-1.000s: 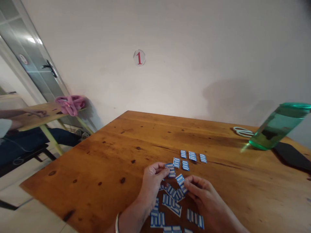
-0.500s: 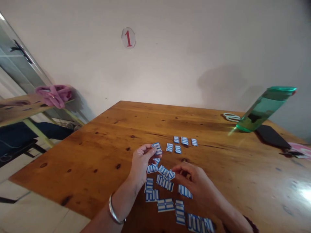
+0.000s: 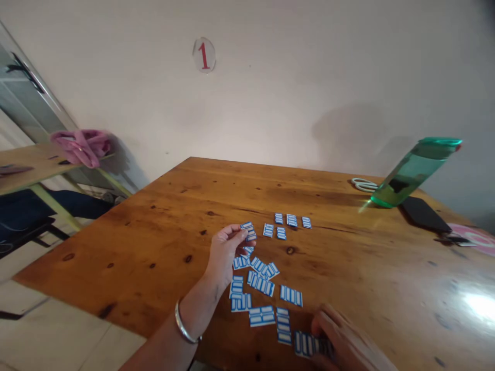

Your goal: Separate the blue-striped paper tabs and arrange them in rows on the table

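My left hand (image 3: 226,252) pinches a small blue-and-white label sheet (image 3: 248,231) between thumb and fingers, just above the table. More label sheets lie below and right of it, among them an overlapping pair (image 3: 264,268) and a loose one (image 3: 291,295). At the lower right, my right hand (image 3: 340,337) reaches over a group of label sheets (image 3: 305,343), thumb and fingers apart on either side of them. It is slightly blurred and covers part of that group. Farther off lie several smaller label sheets (image 3: 281,233).
The wooden table (image 3: 162,216) meets a pale wall. Toward its right back stand a tilted green bottle (image 3: 413,175), a black phone-like slab (image 3: 424,216) and a white coiled cable (image 3: 363,185). At left, a pink cloth item (image 3: 83,147) sits on another table, beside a person's arm.
My right hand has moved from the overlapping label sheets in the middle down to the group at the lower right. My left hand still holds its label sheet. The view has shifted slightly.
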A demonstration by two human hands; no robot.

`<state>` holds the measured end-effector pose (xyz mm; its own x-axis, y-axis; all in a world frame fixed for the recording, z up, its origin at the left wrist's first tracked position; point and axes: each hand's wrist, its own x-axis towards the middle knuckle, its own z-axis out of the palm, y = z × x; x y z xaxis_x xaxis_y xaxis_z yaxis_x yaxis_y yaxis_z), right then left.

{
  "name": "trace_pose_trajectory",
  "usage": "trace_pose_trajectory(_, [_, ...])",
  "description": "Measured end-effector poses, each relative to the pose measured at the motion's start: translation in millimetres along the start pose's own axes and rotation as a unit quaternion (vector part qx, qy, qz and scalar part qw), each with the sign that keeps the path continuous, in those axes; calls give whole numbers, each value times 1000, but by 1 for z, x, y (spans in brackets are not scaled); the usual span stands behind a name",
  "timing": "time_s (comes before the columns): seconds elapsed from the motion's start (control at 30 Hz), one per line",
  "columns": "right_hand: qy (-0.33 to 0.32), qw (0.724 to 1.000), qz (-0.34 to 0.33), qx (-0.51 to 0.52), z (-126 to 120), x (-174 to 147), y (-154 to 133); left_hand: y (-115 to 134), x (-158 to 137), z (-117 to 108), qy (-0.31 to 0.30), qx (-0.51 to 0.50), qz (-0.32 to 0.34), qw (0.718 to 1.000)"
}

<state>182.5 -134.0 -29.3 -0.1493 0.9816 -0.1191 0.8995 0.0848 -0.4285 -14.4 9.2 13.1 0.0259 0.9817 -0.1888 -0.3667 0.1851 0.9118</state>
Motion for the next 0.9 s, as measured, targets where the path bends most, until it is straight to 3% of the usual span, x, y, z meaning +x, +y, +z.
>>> trace_pose_trajectory(0.3, [-43, 998, 4, 55, -19, 20, -17, -3, 2, -1, -8, 4, -3, 1000])
trace_pose_trajectory(0.43, [-3, 996, -30, 89, -16, 27, -17, -4, 3, -2, -14, -1, 0, 1000])
trace_pose_trajectory(0.53, [32, 987, -16, 157, -10, 32, -16, -5, 2, -1, -18, 11, -4, 1000])
trace_pose_trajectory(0.67, [27, 943, 60, 325, -18, 44, -21, -6, -1, 5, -35, 25, -18, 999])
trace_pose_trajectory(0.9, [99, 858, 57, 501, -65, 82, -40, 3, -10, 21, -71, 38, -51, 995])
